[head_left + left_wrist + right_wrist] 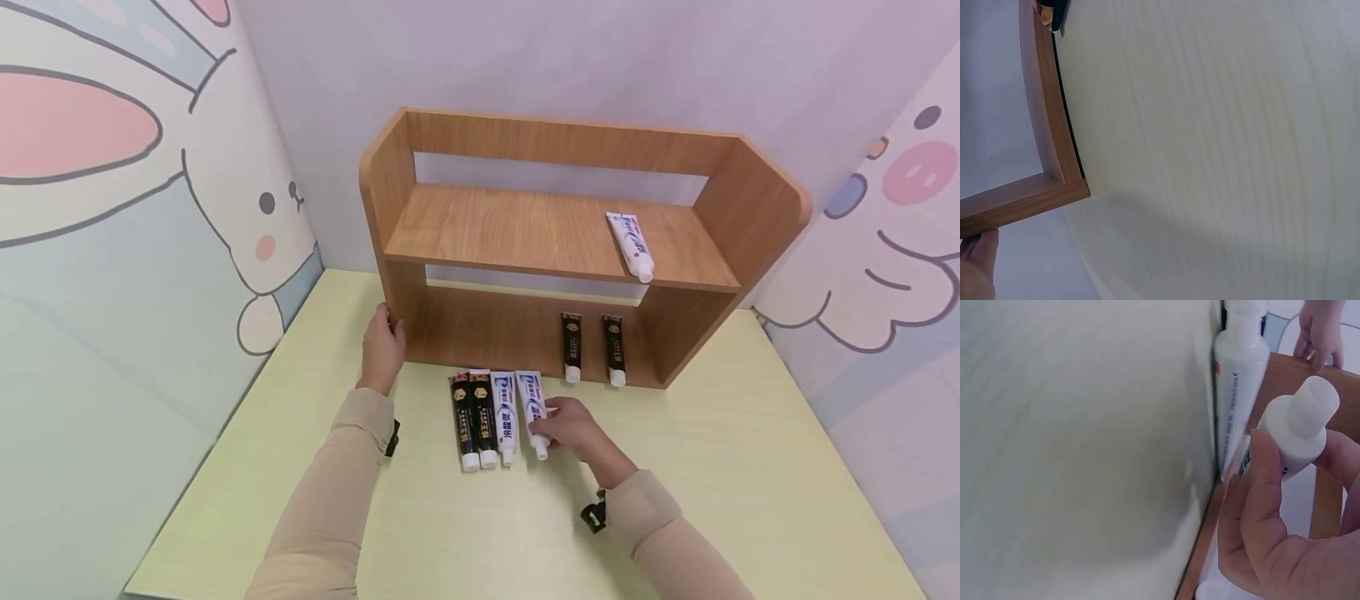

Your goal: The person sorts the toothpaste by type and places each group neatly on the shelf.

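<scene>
In the head view my right hand (573, 429) pinches a white toothpaste tube (534, 408), its white cap toward me. The right wrist view has the thumb and fingers around the tube (1294, 434) just below its cap. My left hand (382, 350) grips the front edge of the left side panel of a wooden shelf (472, 329). Left of the held tube, another white toothpaste tube (506, 417) and two black toothpaste tubes (483, 421) lie side by side on the table, before the shelf.
Two black toothpaste tubes (614, 346) lie apart on the lower board's right part. One white toothpaste tube (632, 244) lies on the upper board, its cap over the front edge. The shelf stands on a pale yellow table (750, 467), with cartoon-printed walls (127, 275) around.
</scene>
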Motion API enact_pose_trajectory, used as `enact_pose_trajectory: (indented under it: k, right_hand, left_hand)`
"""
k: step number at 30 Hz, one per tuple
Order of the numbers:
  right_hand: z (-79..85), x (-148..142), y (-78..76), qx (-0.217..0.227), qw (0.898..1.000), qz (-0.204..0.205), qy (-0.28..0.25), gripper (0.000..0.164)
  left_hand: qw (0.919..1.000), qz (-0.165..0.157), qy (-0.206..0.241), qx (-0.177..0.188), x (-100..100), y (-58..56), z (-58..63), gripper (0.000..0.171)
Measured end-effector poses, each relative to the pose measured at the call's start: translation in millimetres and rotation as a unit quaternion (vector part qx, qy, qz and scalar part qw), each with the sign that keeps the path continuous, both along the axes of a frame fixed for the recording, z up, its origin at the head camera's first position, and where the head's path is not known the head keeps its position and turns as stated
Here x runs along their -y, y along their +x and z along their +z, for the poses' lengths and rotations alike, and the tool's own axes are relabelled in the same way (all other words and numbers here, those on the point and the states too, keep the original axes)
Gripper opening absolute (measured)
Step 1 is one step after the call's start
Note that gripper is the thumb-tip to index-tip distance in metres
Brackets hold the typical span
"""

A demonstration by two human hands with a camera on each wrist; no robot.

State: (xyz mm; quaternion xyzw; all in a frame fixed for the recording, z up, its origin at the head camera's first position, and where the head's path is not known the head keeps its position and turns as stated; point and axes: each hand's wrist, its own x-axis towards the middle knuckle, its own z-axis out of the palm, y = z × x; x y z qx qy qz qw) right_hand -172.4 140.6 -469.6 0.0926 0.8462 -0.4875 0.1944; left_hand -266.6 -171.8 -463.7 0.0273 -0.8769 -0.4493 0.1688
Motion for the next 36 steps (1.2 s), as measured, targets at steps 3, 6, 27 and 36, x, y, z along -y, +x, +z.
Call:
enact_pose_trajectory:
  k: [3, 6, 27, 36]
  right_hand:
    - [9.0, -2.9, 1.0, -0.008, 1.0, 0.003, -0.009, 0.058]
    - [19.3, -5.1, 1.4, -0.015, 1.0, 0.007, -0.012, 0.058]
    - [74.6, -9.9, 2.0, -0.064, 0.996, 0.032, -0.044, 0.06]
    - [94.8, -10.1, -0.8, -0.102, 0.993, 0.045, -0.031, 0.061]
  left_hand:
    - [1.0, -0.001, 0.002, -0.002, 0.6, -0.9, -0.3, 0.033]
    - [1.0, -0.002, 0.005, -0.005, 1.2, -1.2, -0.5, 0.033]
    - [0.9998, -0.008, 0.001, -0.015, -0.1, 3.5, 2.6, 0.036]
    - [0.9998, -0.008, 0.001, -0.016, 0.6, 4.0, 1.6, 0.035]
